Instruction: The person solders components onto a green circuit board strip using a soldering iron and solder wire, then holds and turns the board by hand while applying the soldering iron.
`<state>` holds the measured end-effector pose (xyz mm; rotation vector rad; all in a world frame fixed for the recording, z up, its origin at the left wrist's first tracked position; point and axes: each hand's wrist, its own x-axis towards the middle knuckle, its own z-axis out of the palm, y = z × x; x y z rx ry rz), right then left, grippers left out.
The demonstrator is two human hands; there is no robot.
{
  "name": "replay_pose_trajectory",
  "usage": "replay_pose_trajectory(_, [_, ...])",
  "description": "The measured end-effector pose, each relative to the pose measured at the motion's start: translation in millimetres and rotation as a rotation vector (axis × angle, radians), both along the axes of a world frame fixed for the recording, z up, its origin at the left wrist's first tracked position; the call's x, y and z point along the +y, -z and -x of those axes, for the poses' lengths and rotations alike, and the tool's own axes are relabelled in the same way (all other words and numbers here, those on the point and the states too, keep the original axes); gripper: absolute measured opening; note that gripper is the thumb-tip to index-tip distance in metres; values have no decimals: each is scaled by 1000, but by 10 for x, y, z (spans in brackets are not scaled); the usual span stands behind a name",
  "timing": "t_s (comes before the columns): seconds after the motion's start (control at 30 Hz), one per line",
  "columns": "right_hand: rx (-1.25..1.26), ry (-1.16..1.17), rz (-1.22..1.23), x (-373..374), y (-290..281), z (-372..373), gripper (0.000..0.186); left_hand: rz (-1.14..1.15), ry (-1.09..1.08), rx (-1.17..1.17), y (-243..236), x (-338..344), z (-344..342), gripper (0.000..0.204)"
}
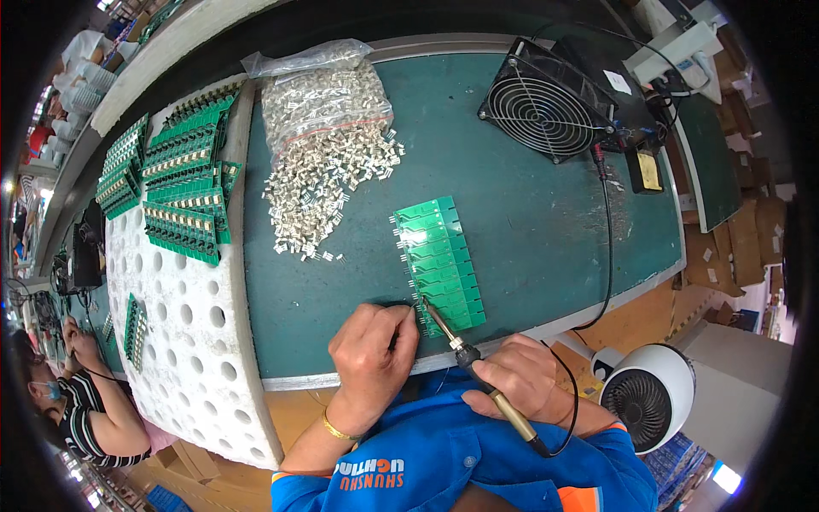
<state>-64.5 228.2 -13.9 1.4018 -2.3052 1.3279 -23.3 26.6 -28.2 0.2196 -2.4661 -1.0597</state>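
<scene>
While right hand (516, 375) grasps slim gold-handled soldering iron (514, 418) with black collar, metal tip sits at lower left part of green rectangular circuit-board panel (439, 256). Panel lies on dark-green worktop (546, 247), near front edge. Left hand (371, 348) curled, fingertips bunched just beside panel's lower left edge; cannot tell whether they pinch anything. Farther back, small silvery connectors (316, 188) heaped at mouth of clear plastic bag (324, 98). Left: green boards (183, 171) stacked on white perforated foam slab (232, 282). Upper right: black square fan (546, 102).
</scene>
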Motion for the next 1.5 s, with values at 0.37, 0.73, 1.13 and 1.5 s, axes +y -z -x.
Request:
replay_pose_trajectory(0.37, [-29, 19, 50, 136, -22, 23, 35, -118, -20, -23, -11, -36, -110, 9])
replay_pose_trajectory(0.73, [-242, 97, 222, 74, 10, 66, 19, -139, -8, -64, -57, -21, -143, 10])
replay_pose_trajectory(1.13, [-447, 159, 222, 113, 52, 128, 23, -114, 6, -26, -27, 5, -136, 10])
replay_pose_trajectory(1.5, [-539, 166, 193, 134, 45, 209, 19, -93, 6, -17, -14, 12, -111, 9])
